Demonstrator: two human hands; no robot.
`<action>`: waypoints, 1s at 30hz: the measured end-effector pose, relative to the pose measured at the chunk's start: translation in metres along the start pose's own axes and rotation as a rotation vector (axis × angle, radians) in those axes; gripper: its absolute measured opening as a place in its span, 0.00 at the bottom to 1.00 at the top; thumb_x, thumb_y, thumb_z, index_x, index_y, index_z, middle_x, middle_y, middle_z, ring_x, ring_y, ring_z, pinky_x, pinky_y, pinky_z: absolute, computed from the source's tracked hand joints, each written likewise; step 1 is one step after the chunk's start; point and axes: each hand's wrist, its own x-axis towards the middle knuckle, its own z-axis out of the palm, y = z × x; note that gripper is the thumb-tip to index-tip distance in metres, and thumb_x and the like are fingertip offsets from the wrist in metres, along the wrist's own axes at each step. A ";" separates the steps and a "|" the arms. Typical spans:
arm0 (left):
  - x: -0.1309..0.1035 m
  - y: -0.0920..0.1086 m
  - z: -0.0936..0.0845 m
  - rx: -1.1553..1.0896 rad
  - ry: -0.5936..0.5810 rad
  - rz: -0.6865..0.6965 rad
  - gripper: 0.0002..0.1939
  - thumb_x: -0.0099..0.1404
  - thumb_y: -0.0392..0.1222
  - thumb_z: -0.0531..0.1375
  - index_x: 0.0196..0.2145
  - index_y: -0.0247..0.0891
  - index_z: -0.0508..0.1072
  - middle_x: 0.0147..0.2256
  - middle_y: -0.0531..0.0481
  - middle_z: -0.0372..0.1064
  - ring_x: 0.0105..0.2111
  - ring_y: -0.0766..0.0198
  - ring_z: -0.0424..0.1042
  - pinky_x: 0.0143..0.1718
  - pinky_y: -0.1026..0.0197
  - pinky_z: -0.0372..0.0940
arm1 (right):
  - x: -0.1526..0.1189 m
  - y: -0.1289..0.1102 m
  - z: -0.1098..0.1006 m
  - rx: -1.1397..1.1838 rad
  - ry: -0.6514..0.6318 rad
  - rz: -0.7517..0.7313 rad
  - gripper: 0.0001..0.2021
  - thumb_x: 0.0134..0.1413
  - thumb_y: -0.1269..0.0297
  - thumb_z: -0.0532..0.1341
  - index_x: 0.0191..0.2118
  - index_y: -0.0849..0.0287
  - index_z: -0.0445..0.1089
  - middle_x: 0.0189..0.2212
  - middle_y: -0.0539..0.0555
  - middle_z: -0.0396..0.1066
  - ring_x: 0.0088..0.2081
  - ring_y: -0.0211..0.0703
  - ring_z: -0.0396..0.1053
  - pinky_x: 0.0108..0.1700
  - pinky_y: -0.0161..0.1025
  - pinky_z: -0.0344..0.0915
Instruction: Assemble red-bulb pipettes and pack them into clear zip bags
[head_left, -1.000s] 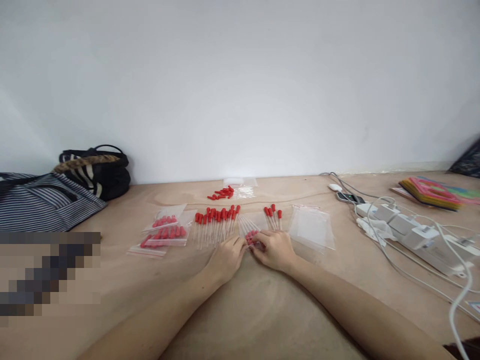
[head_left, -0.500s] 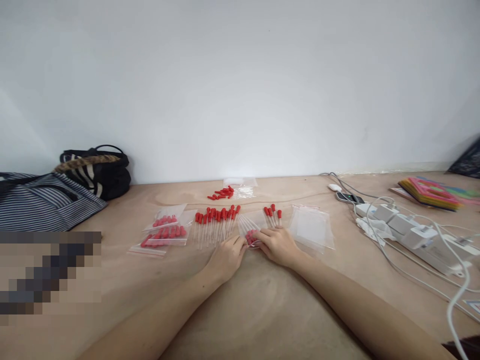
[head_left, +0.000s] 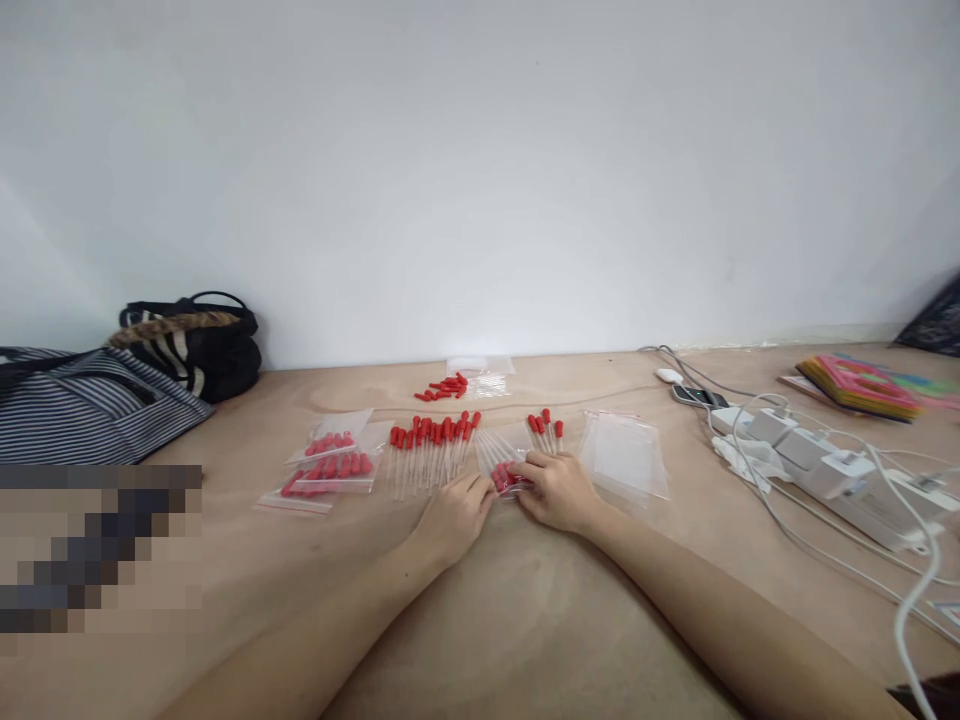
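A clear zip bag (head_left: 491,449) holding several red-bulbed droppers (head_left: 504,474) lies flat in front of me, its near edge between my hands. My left hand (head_left: 456,512) is closed on the left corner of that edge. On the right side of the bag, my right hand (head_left: 559,493) is closed with its fingers bent over the edge. Beyond my left hand a row of loose droppers (head_left: 431,440) lies with red bulbs pointing away. A few more loose droppers (head_left: 546,425) lie beyond my right hand. Filled zip bags (head_left: 330,468) overlap on the left.
Flat clear bags (head_left: 624,455) lie right of my right hand. Loose red bulbs (head_left: 444,386) and clear tubes (head_left: 491,384) sit near the wall. A power strip (head_left: 832,475) with white cables spreads across the right. A striped bag (head_left: 90,405) and black bag (head_left: 217,345) stand left.
My right hand's fingers have drawn back slightly to the right, showing more of the red bulbs in the bag. My left hand stays at its corner.
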 end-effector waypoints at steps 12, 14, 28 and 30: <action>0.001 -0.001 0.001 0.029 -0.008 -0.007 0.09 0.63 0.33 0.49 0.25 0.37 0.63 0.25 0.50 0.65 0.28 0.62 0.66 0.28 0.62 0.62 | 0.002 -0.005 0.006 -0.012 0.108 -0.177 0.12 0.57 0.60 0.49 0.35 0.53 0.69 0.29 0.50 0.69 0.29 0.35 0.64 0.28 0.34 0.47; 0.001 0.000 0.001 0.035 -0.015 -0.006 0.09 0.63 0.33 0.48 0.26 0.36 0.63 0.26 0.50 0.65 0.28 0.61 0.66 0.29 0.61 0.62 | 0.002 -0.006 0.005 -0.008 0.103 -0.184 0.11 0.56 0.62 0.50 0.35 0.55 0.69 0.30 0.51 0.69 0.29 0.35 0.64 0.28 0.34 0.47; -0.001 -0.005 0.000 0.013 0.015 0.048 0.07 0.61 0.32 0.50 0.27 0.36 0.64 0.26 0.49 0.66 0.29 0.62 0.66 0.31 0.61 0.63 | -0.014 0.022 -0.003 0.040 0.090 -0.146 0.11 0.49 0.67 0.54 0.39 0.56 0.67 0.31 0.51 0.68 0.32 0.38 0.65 0.31 0.33 0.54; -0.002 -0.007 0.000 -0.015 0.044 0.046 0.07 0.61 0.33 0.50 0.26 0.36 0.65 0.26 0.49 0.66 0.29 0.62 0.67 0.31 0.61 0.63 | -0.019 0.028 -0.002 0.036 0.137 -0.110 0.09 0.49 0.65 0.55 0.37 0.56 0.68 0.29 0.51 0.68 0.31 0.38 0.64 0.31 0.34 0.54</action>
